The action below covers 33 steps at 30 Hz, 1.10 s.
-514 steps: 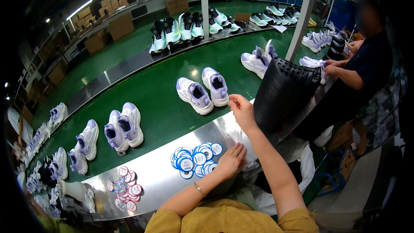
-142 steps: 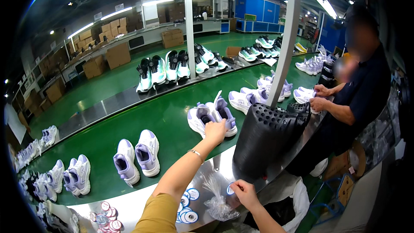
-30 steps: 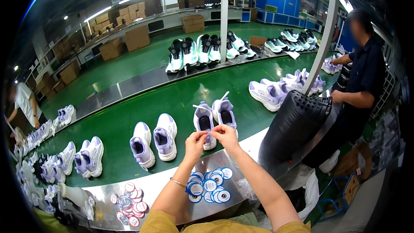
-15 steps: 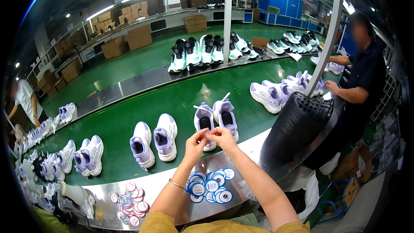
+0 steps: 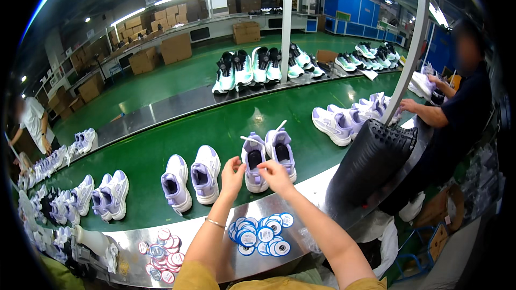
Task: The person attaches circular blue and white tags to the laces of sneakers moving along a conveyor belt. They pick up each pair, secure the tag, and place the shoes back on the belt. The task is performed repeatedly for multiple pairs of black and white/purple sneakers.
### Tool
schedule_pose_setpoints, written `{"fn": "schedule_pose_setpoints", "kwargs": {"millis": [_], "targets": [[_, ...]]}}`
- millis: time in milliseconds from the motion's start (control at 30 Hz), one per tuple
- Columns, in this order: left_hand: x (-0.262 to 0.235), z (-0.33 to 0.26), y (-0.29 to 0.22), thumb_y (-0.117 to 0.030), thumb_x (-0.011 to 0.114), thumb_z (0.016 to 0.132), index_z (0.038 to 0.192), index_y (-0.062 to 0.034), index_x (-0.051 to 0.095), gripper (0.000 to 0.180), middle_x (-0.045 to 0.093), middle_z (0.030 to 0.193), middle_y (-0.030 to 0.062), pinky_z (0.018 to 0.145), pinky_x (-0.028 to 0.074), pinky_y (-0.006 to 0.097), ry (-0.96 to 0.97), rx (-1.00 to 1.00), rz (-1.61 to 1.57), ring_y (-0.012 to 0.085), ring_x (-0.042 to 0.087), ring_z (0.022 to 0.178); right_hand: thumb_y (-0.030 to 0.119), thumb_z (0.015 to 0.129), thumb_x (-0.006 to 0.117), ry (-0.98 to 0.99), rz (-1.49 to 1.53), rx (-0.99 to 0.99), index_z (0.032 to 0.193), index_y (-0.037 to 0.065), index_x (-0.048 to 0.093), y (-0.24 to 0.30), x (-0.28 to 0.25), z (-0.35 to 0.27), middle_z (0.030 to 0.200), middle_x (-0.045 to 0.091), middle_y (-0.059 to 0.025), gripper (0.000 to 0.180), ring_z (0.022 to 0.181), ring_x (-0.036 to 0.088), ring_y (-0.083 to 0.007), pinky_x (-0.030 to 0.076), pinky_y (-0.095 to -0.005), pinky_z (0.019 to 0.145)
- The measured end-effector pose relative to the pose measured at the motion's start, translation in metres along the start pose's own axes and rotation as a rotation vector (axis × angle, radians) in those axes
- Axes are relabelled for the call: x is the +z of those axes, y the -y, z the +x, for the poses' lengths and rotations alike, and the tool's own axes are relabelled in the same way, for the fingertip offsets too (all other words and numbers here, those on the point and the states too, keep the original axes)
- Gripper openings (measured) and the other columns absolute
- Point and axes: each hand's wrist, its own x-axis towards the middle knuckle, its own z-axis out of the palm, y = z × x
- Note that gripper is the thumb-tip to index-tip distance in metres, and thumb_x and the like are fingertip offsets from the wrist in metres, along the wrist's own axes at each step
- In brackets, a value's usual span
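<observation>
A white and lilac sneaker [image 5: 253,156] stands on the green belt in front of me, toe away, its dark insole showing and its tongue raised. Its mate [image 5: 280,147] is close on the right, with a white strip sticking up from its tongue. At the near left side of the first sneaker is my left hand [image 5: 232,177], fingers bent and apart with nothing visible in them. My right hand [image 5: 276,177] is over the heels of the pair, its fingers pointing left and apart. Below my wrists, round blue-and-white tags [image 5: 263,233] lie piled on the metal ledge.
Another lilac pair [image 5: 206,174] stands to the left. Round red-rimmed tags [image 5: 163,252] lie on the ledge. A black plastic-wrapped bundle [image 5: 371,166] and a metal post [image 5: 408,53] stand at right, beside a co-worker [image 5: 457,102]. Mint-green shoes [image 5: 244,70] line the far shelf.
My hands, pinched together over the sneaker's heel before, have parted: the left has gone left, the right slightly right and down. The co-worker at right has shifted a white shoe.
</observation>
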Motion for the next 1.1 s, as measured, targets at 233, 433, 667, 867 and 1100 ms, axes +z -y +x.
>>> {"fn": "schedule_pose_setpoints", "kwargs": {"millis": [233,433,667,867,1100], "targets": [[0.018,0.066,0.010,-0.001,0.067,0.066,0.127,0.0018,0.040,0.066,0.053,0.115,0.0139,0.086,0.044,0.031,0.179,-0.095,-0.240,0.0209,0.054,0.100,0.006,0.075,0.057,0.180,-0.393,-0.269,0.093,0.001,0.056,-0.010,0.014,-0.010,0.090,0.057,-0.0148,0.019,0.083,0.058,-0.0297,0.046,-0.0362,0.071],[0.008,0.065,-0.022,0.004,0.061,0.074,0.110,-0.0013,0.059,0.036,0.063,0.094,0.0057,0.074,0.047,0.023,0.363,-0.124,-0.164,0.0122,0.059,0.083,0.006,0.074,0.060,0.255,-0.198,-0.212,0.086,0.001,0.058,-0.004,0.004,-0.019,0.082,0.059,-0.0108,0.013,0.065,0.058,-0.0213,0.047,-0.0306,0.061],[0.004,0.038,-0.031,0.001,0.060,0.077,0.098,0.0000,0.062,0.022,0.064,0.089,0.0049,0.072,0.046,0.022,0.428,0.089,-0.125,0.0100,0.058,0.080,0.021,0.076,0.063,-0.273,-0.388,-0.166,0.080,0.002,0.056,-0.001,0.012,0.012,0.068,0.059,-0.0101,0.022,0.061,0.059,-0.0203,0.045,-0.0319,0.055],[-0.008,0.032,-0.013,0.008,0.059,0.068,0.088,-0.0055,0.064,0.025,0.062,0.098,0.0054,0.086,0.043,0.029,0.447,0.184,0.085,0.0183,0.055,0.099,0.015,0.079,0.056,-0.198,0.275,0.421,0.072,-0.002,0.056,-0.020,0.008,0.016,0.061,0.060,-0.0084,0.018,0.045,0.056,-0.0142,0.044,-0.0283,0.040],[0.001,0.009,-0.008,0.016,0.044,0.057,0.091,-0.0042,0.061,0.043,0.057,0.105,0.0122,0.094,0.038,0.036,0.320,0.675,0.347,0.0288,0.048,0.110,0.016,0.083,0.055,-0.251,-0.306,-0.028,0.082,0.002,0.058,-0.026,0.015,0.010,0.068,0.059,-0.0095,0.015,0.055,0.057,-0.0193,0.046,-0.0301,0.050]]}}
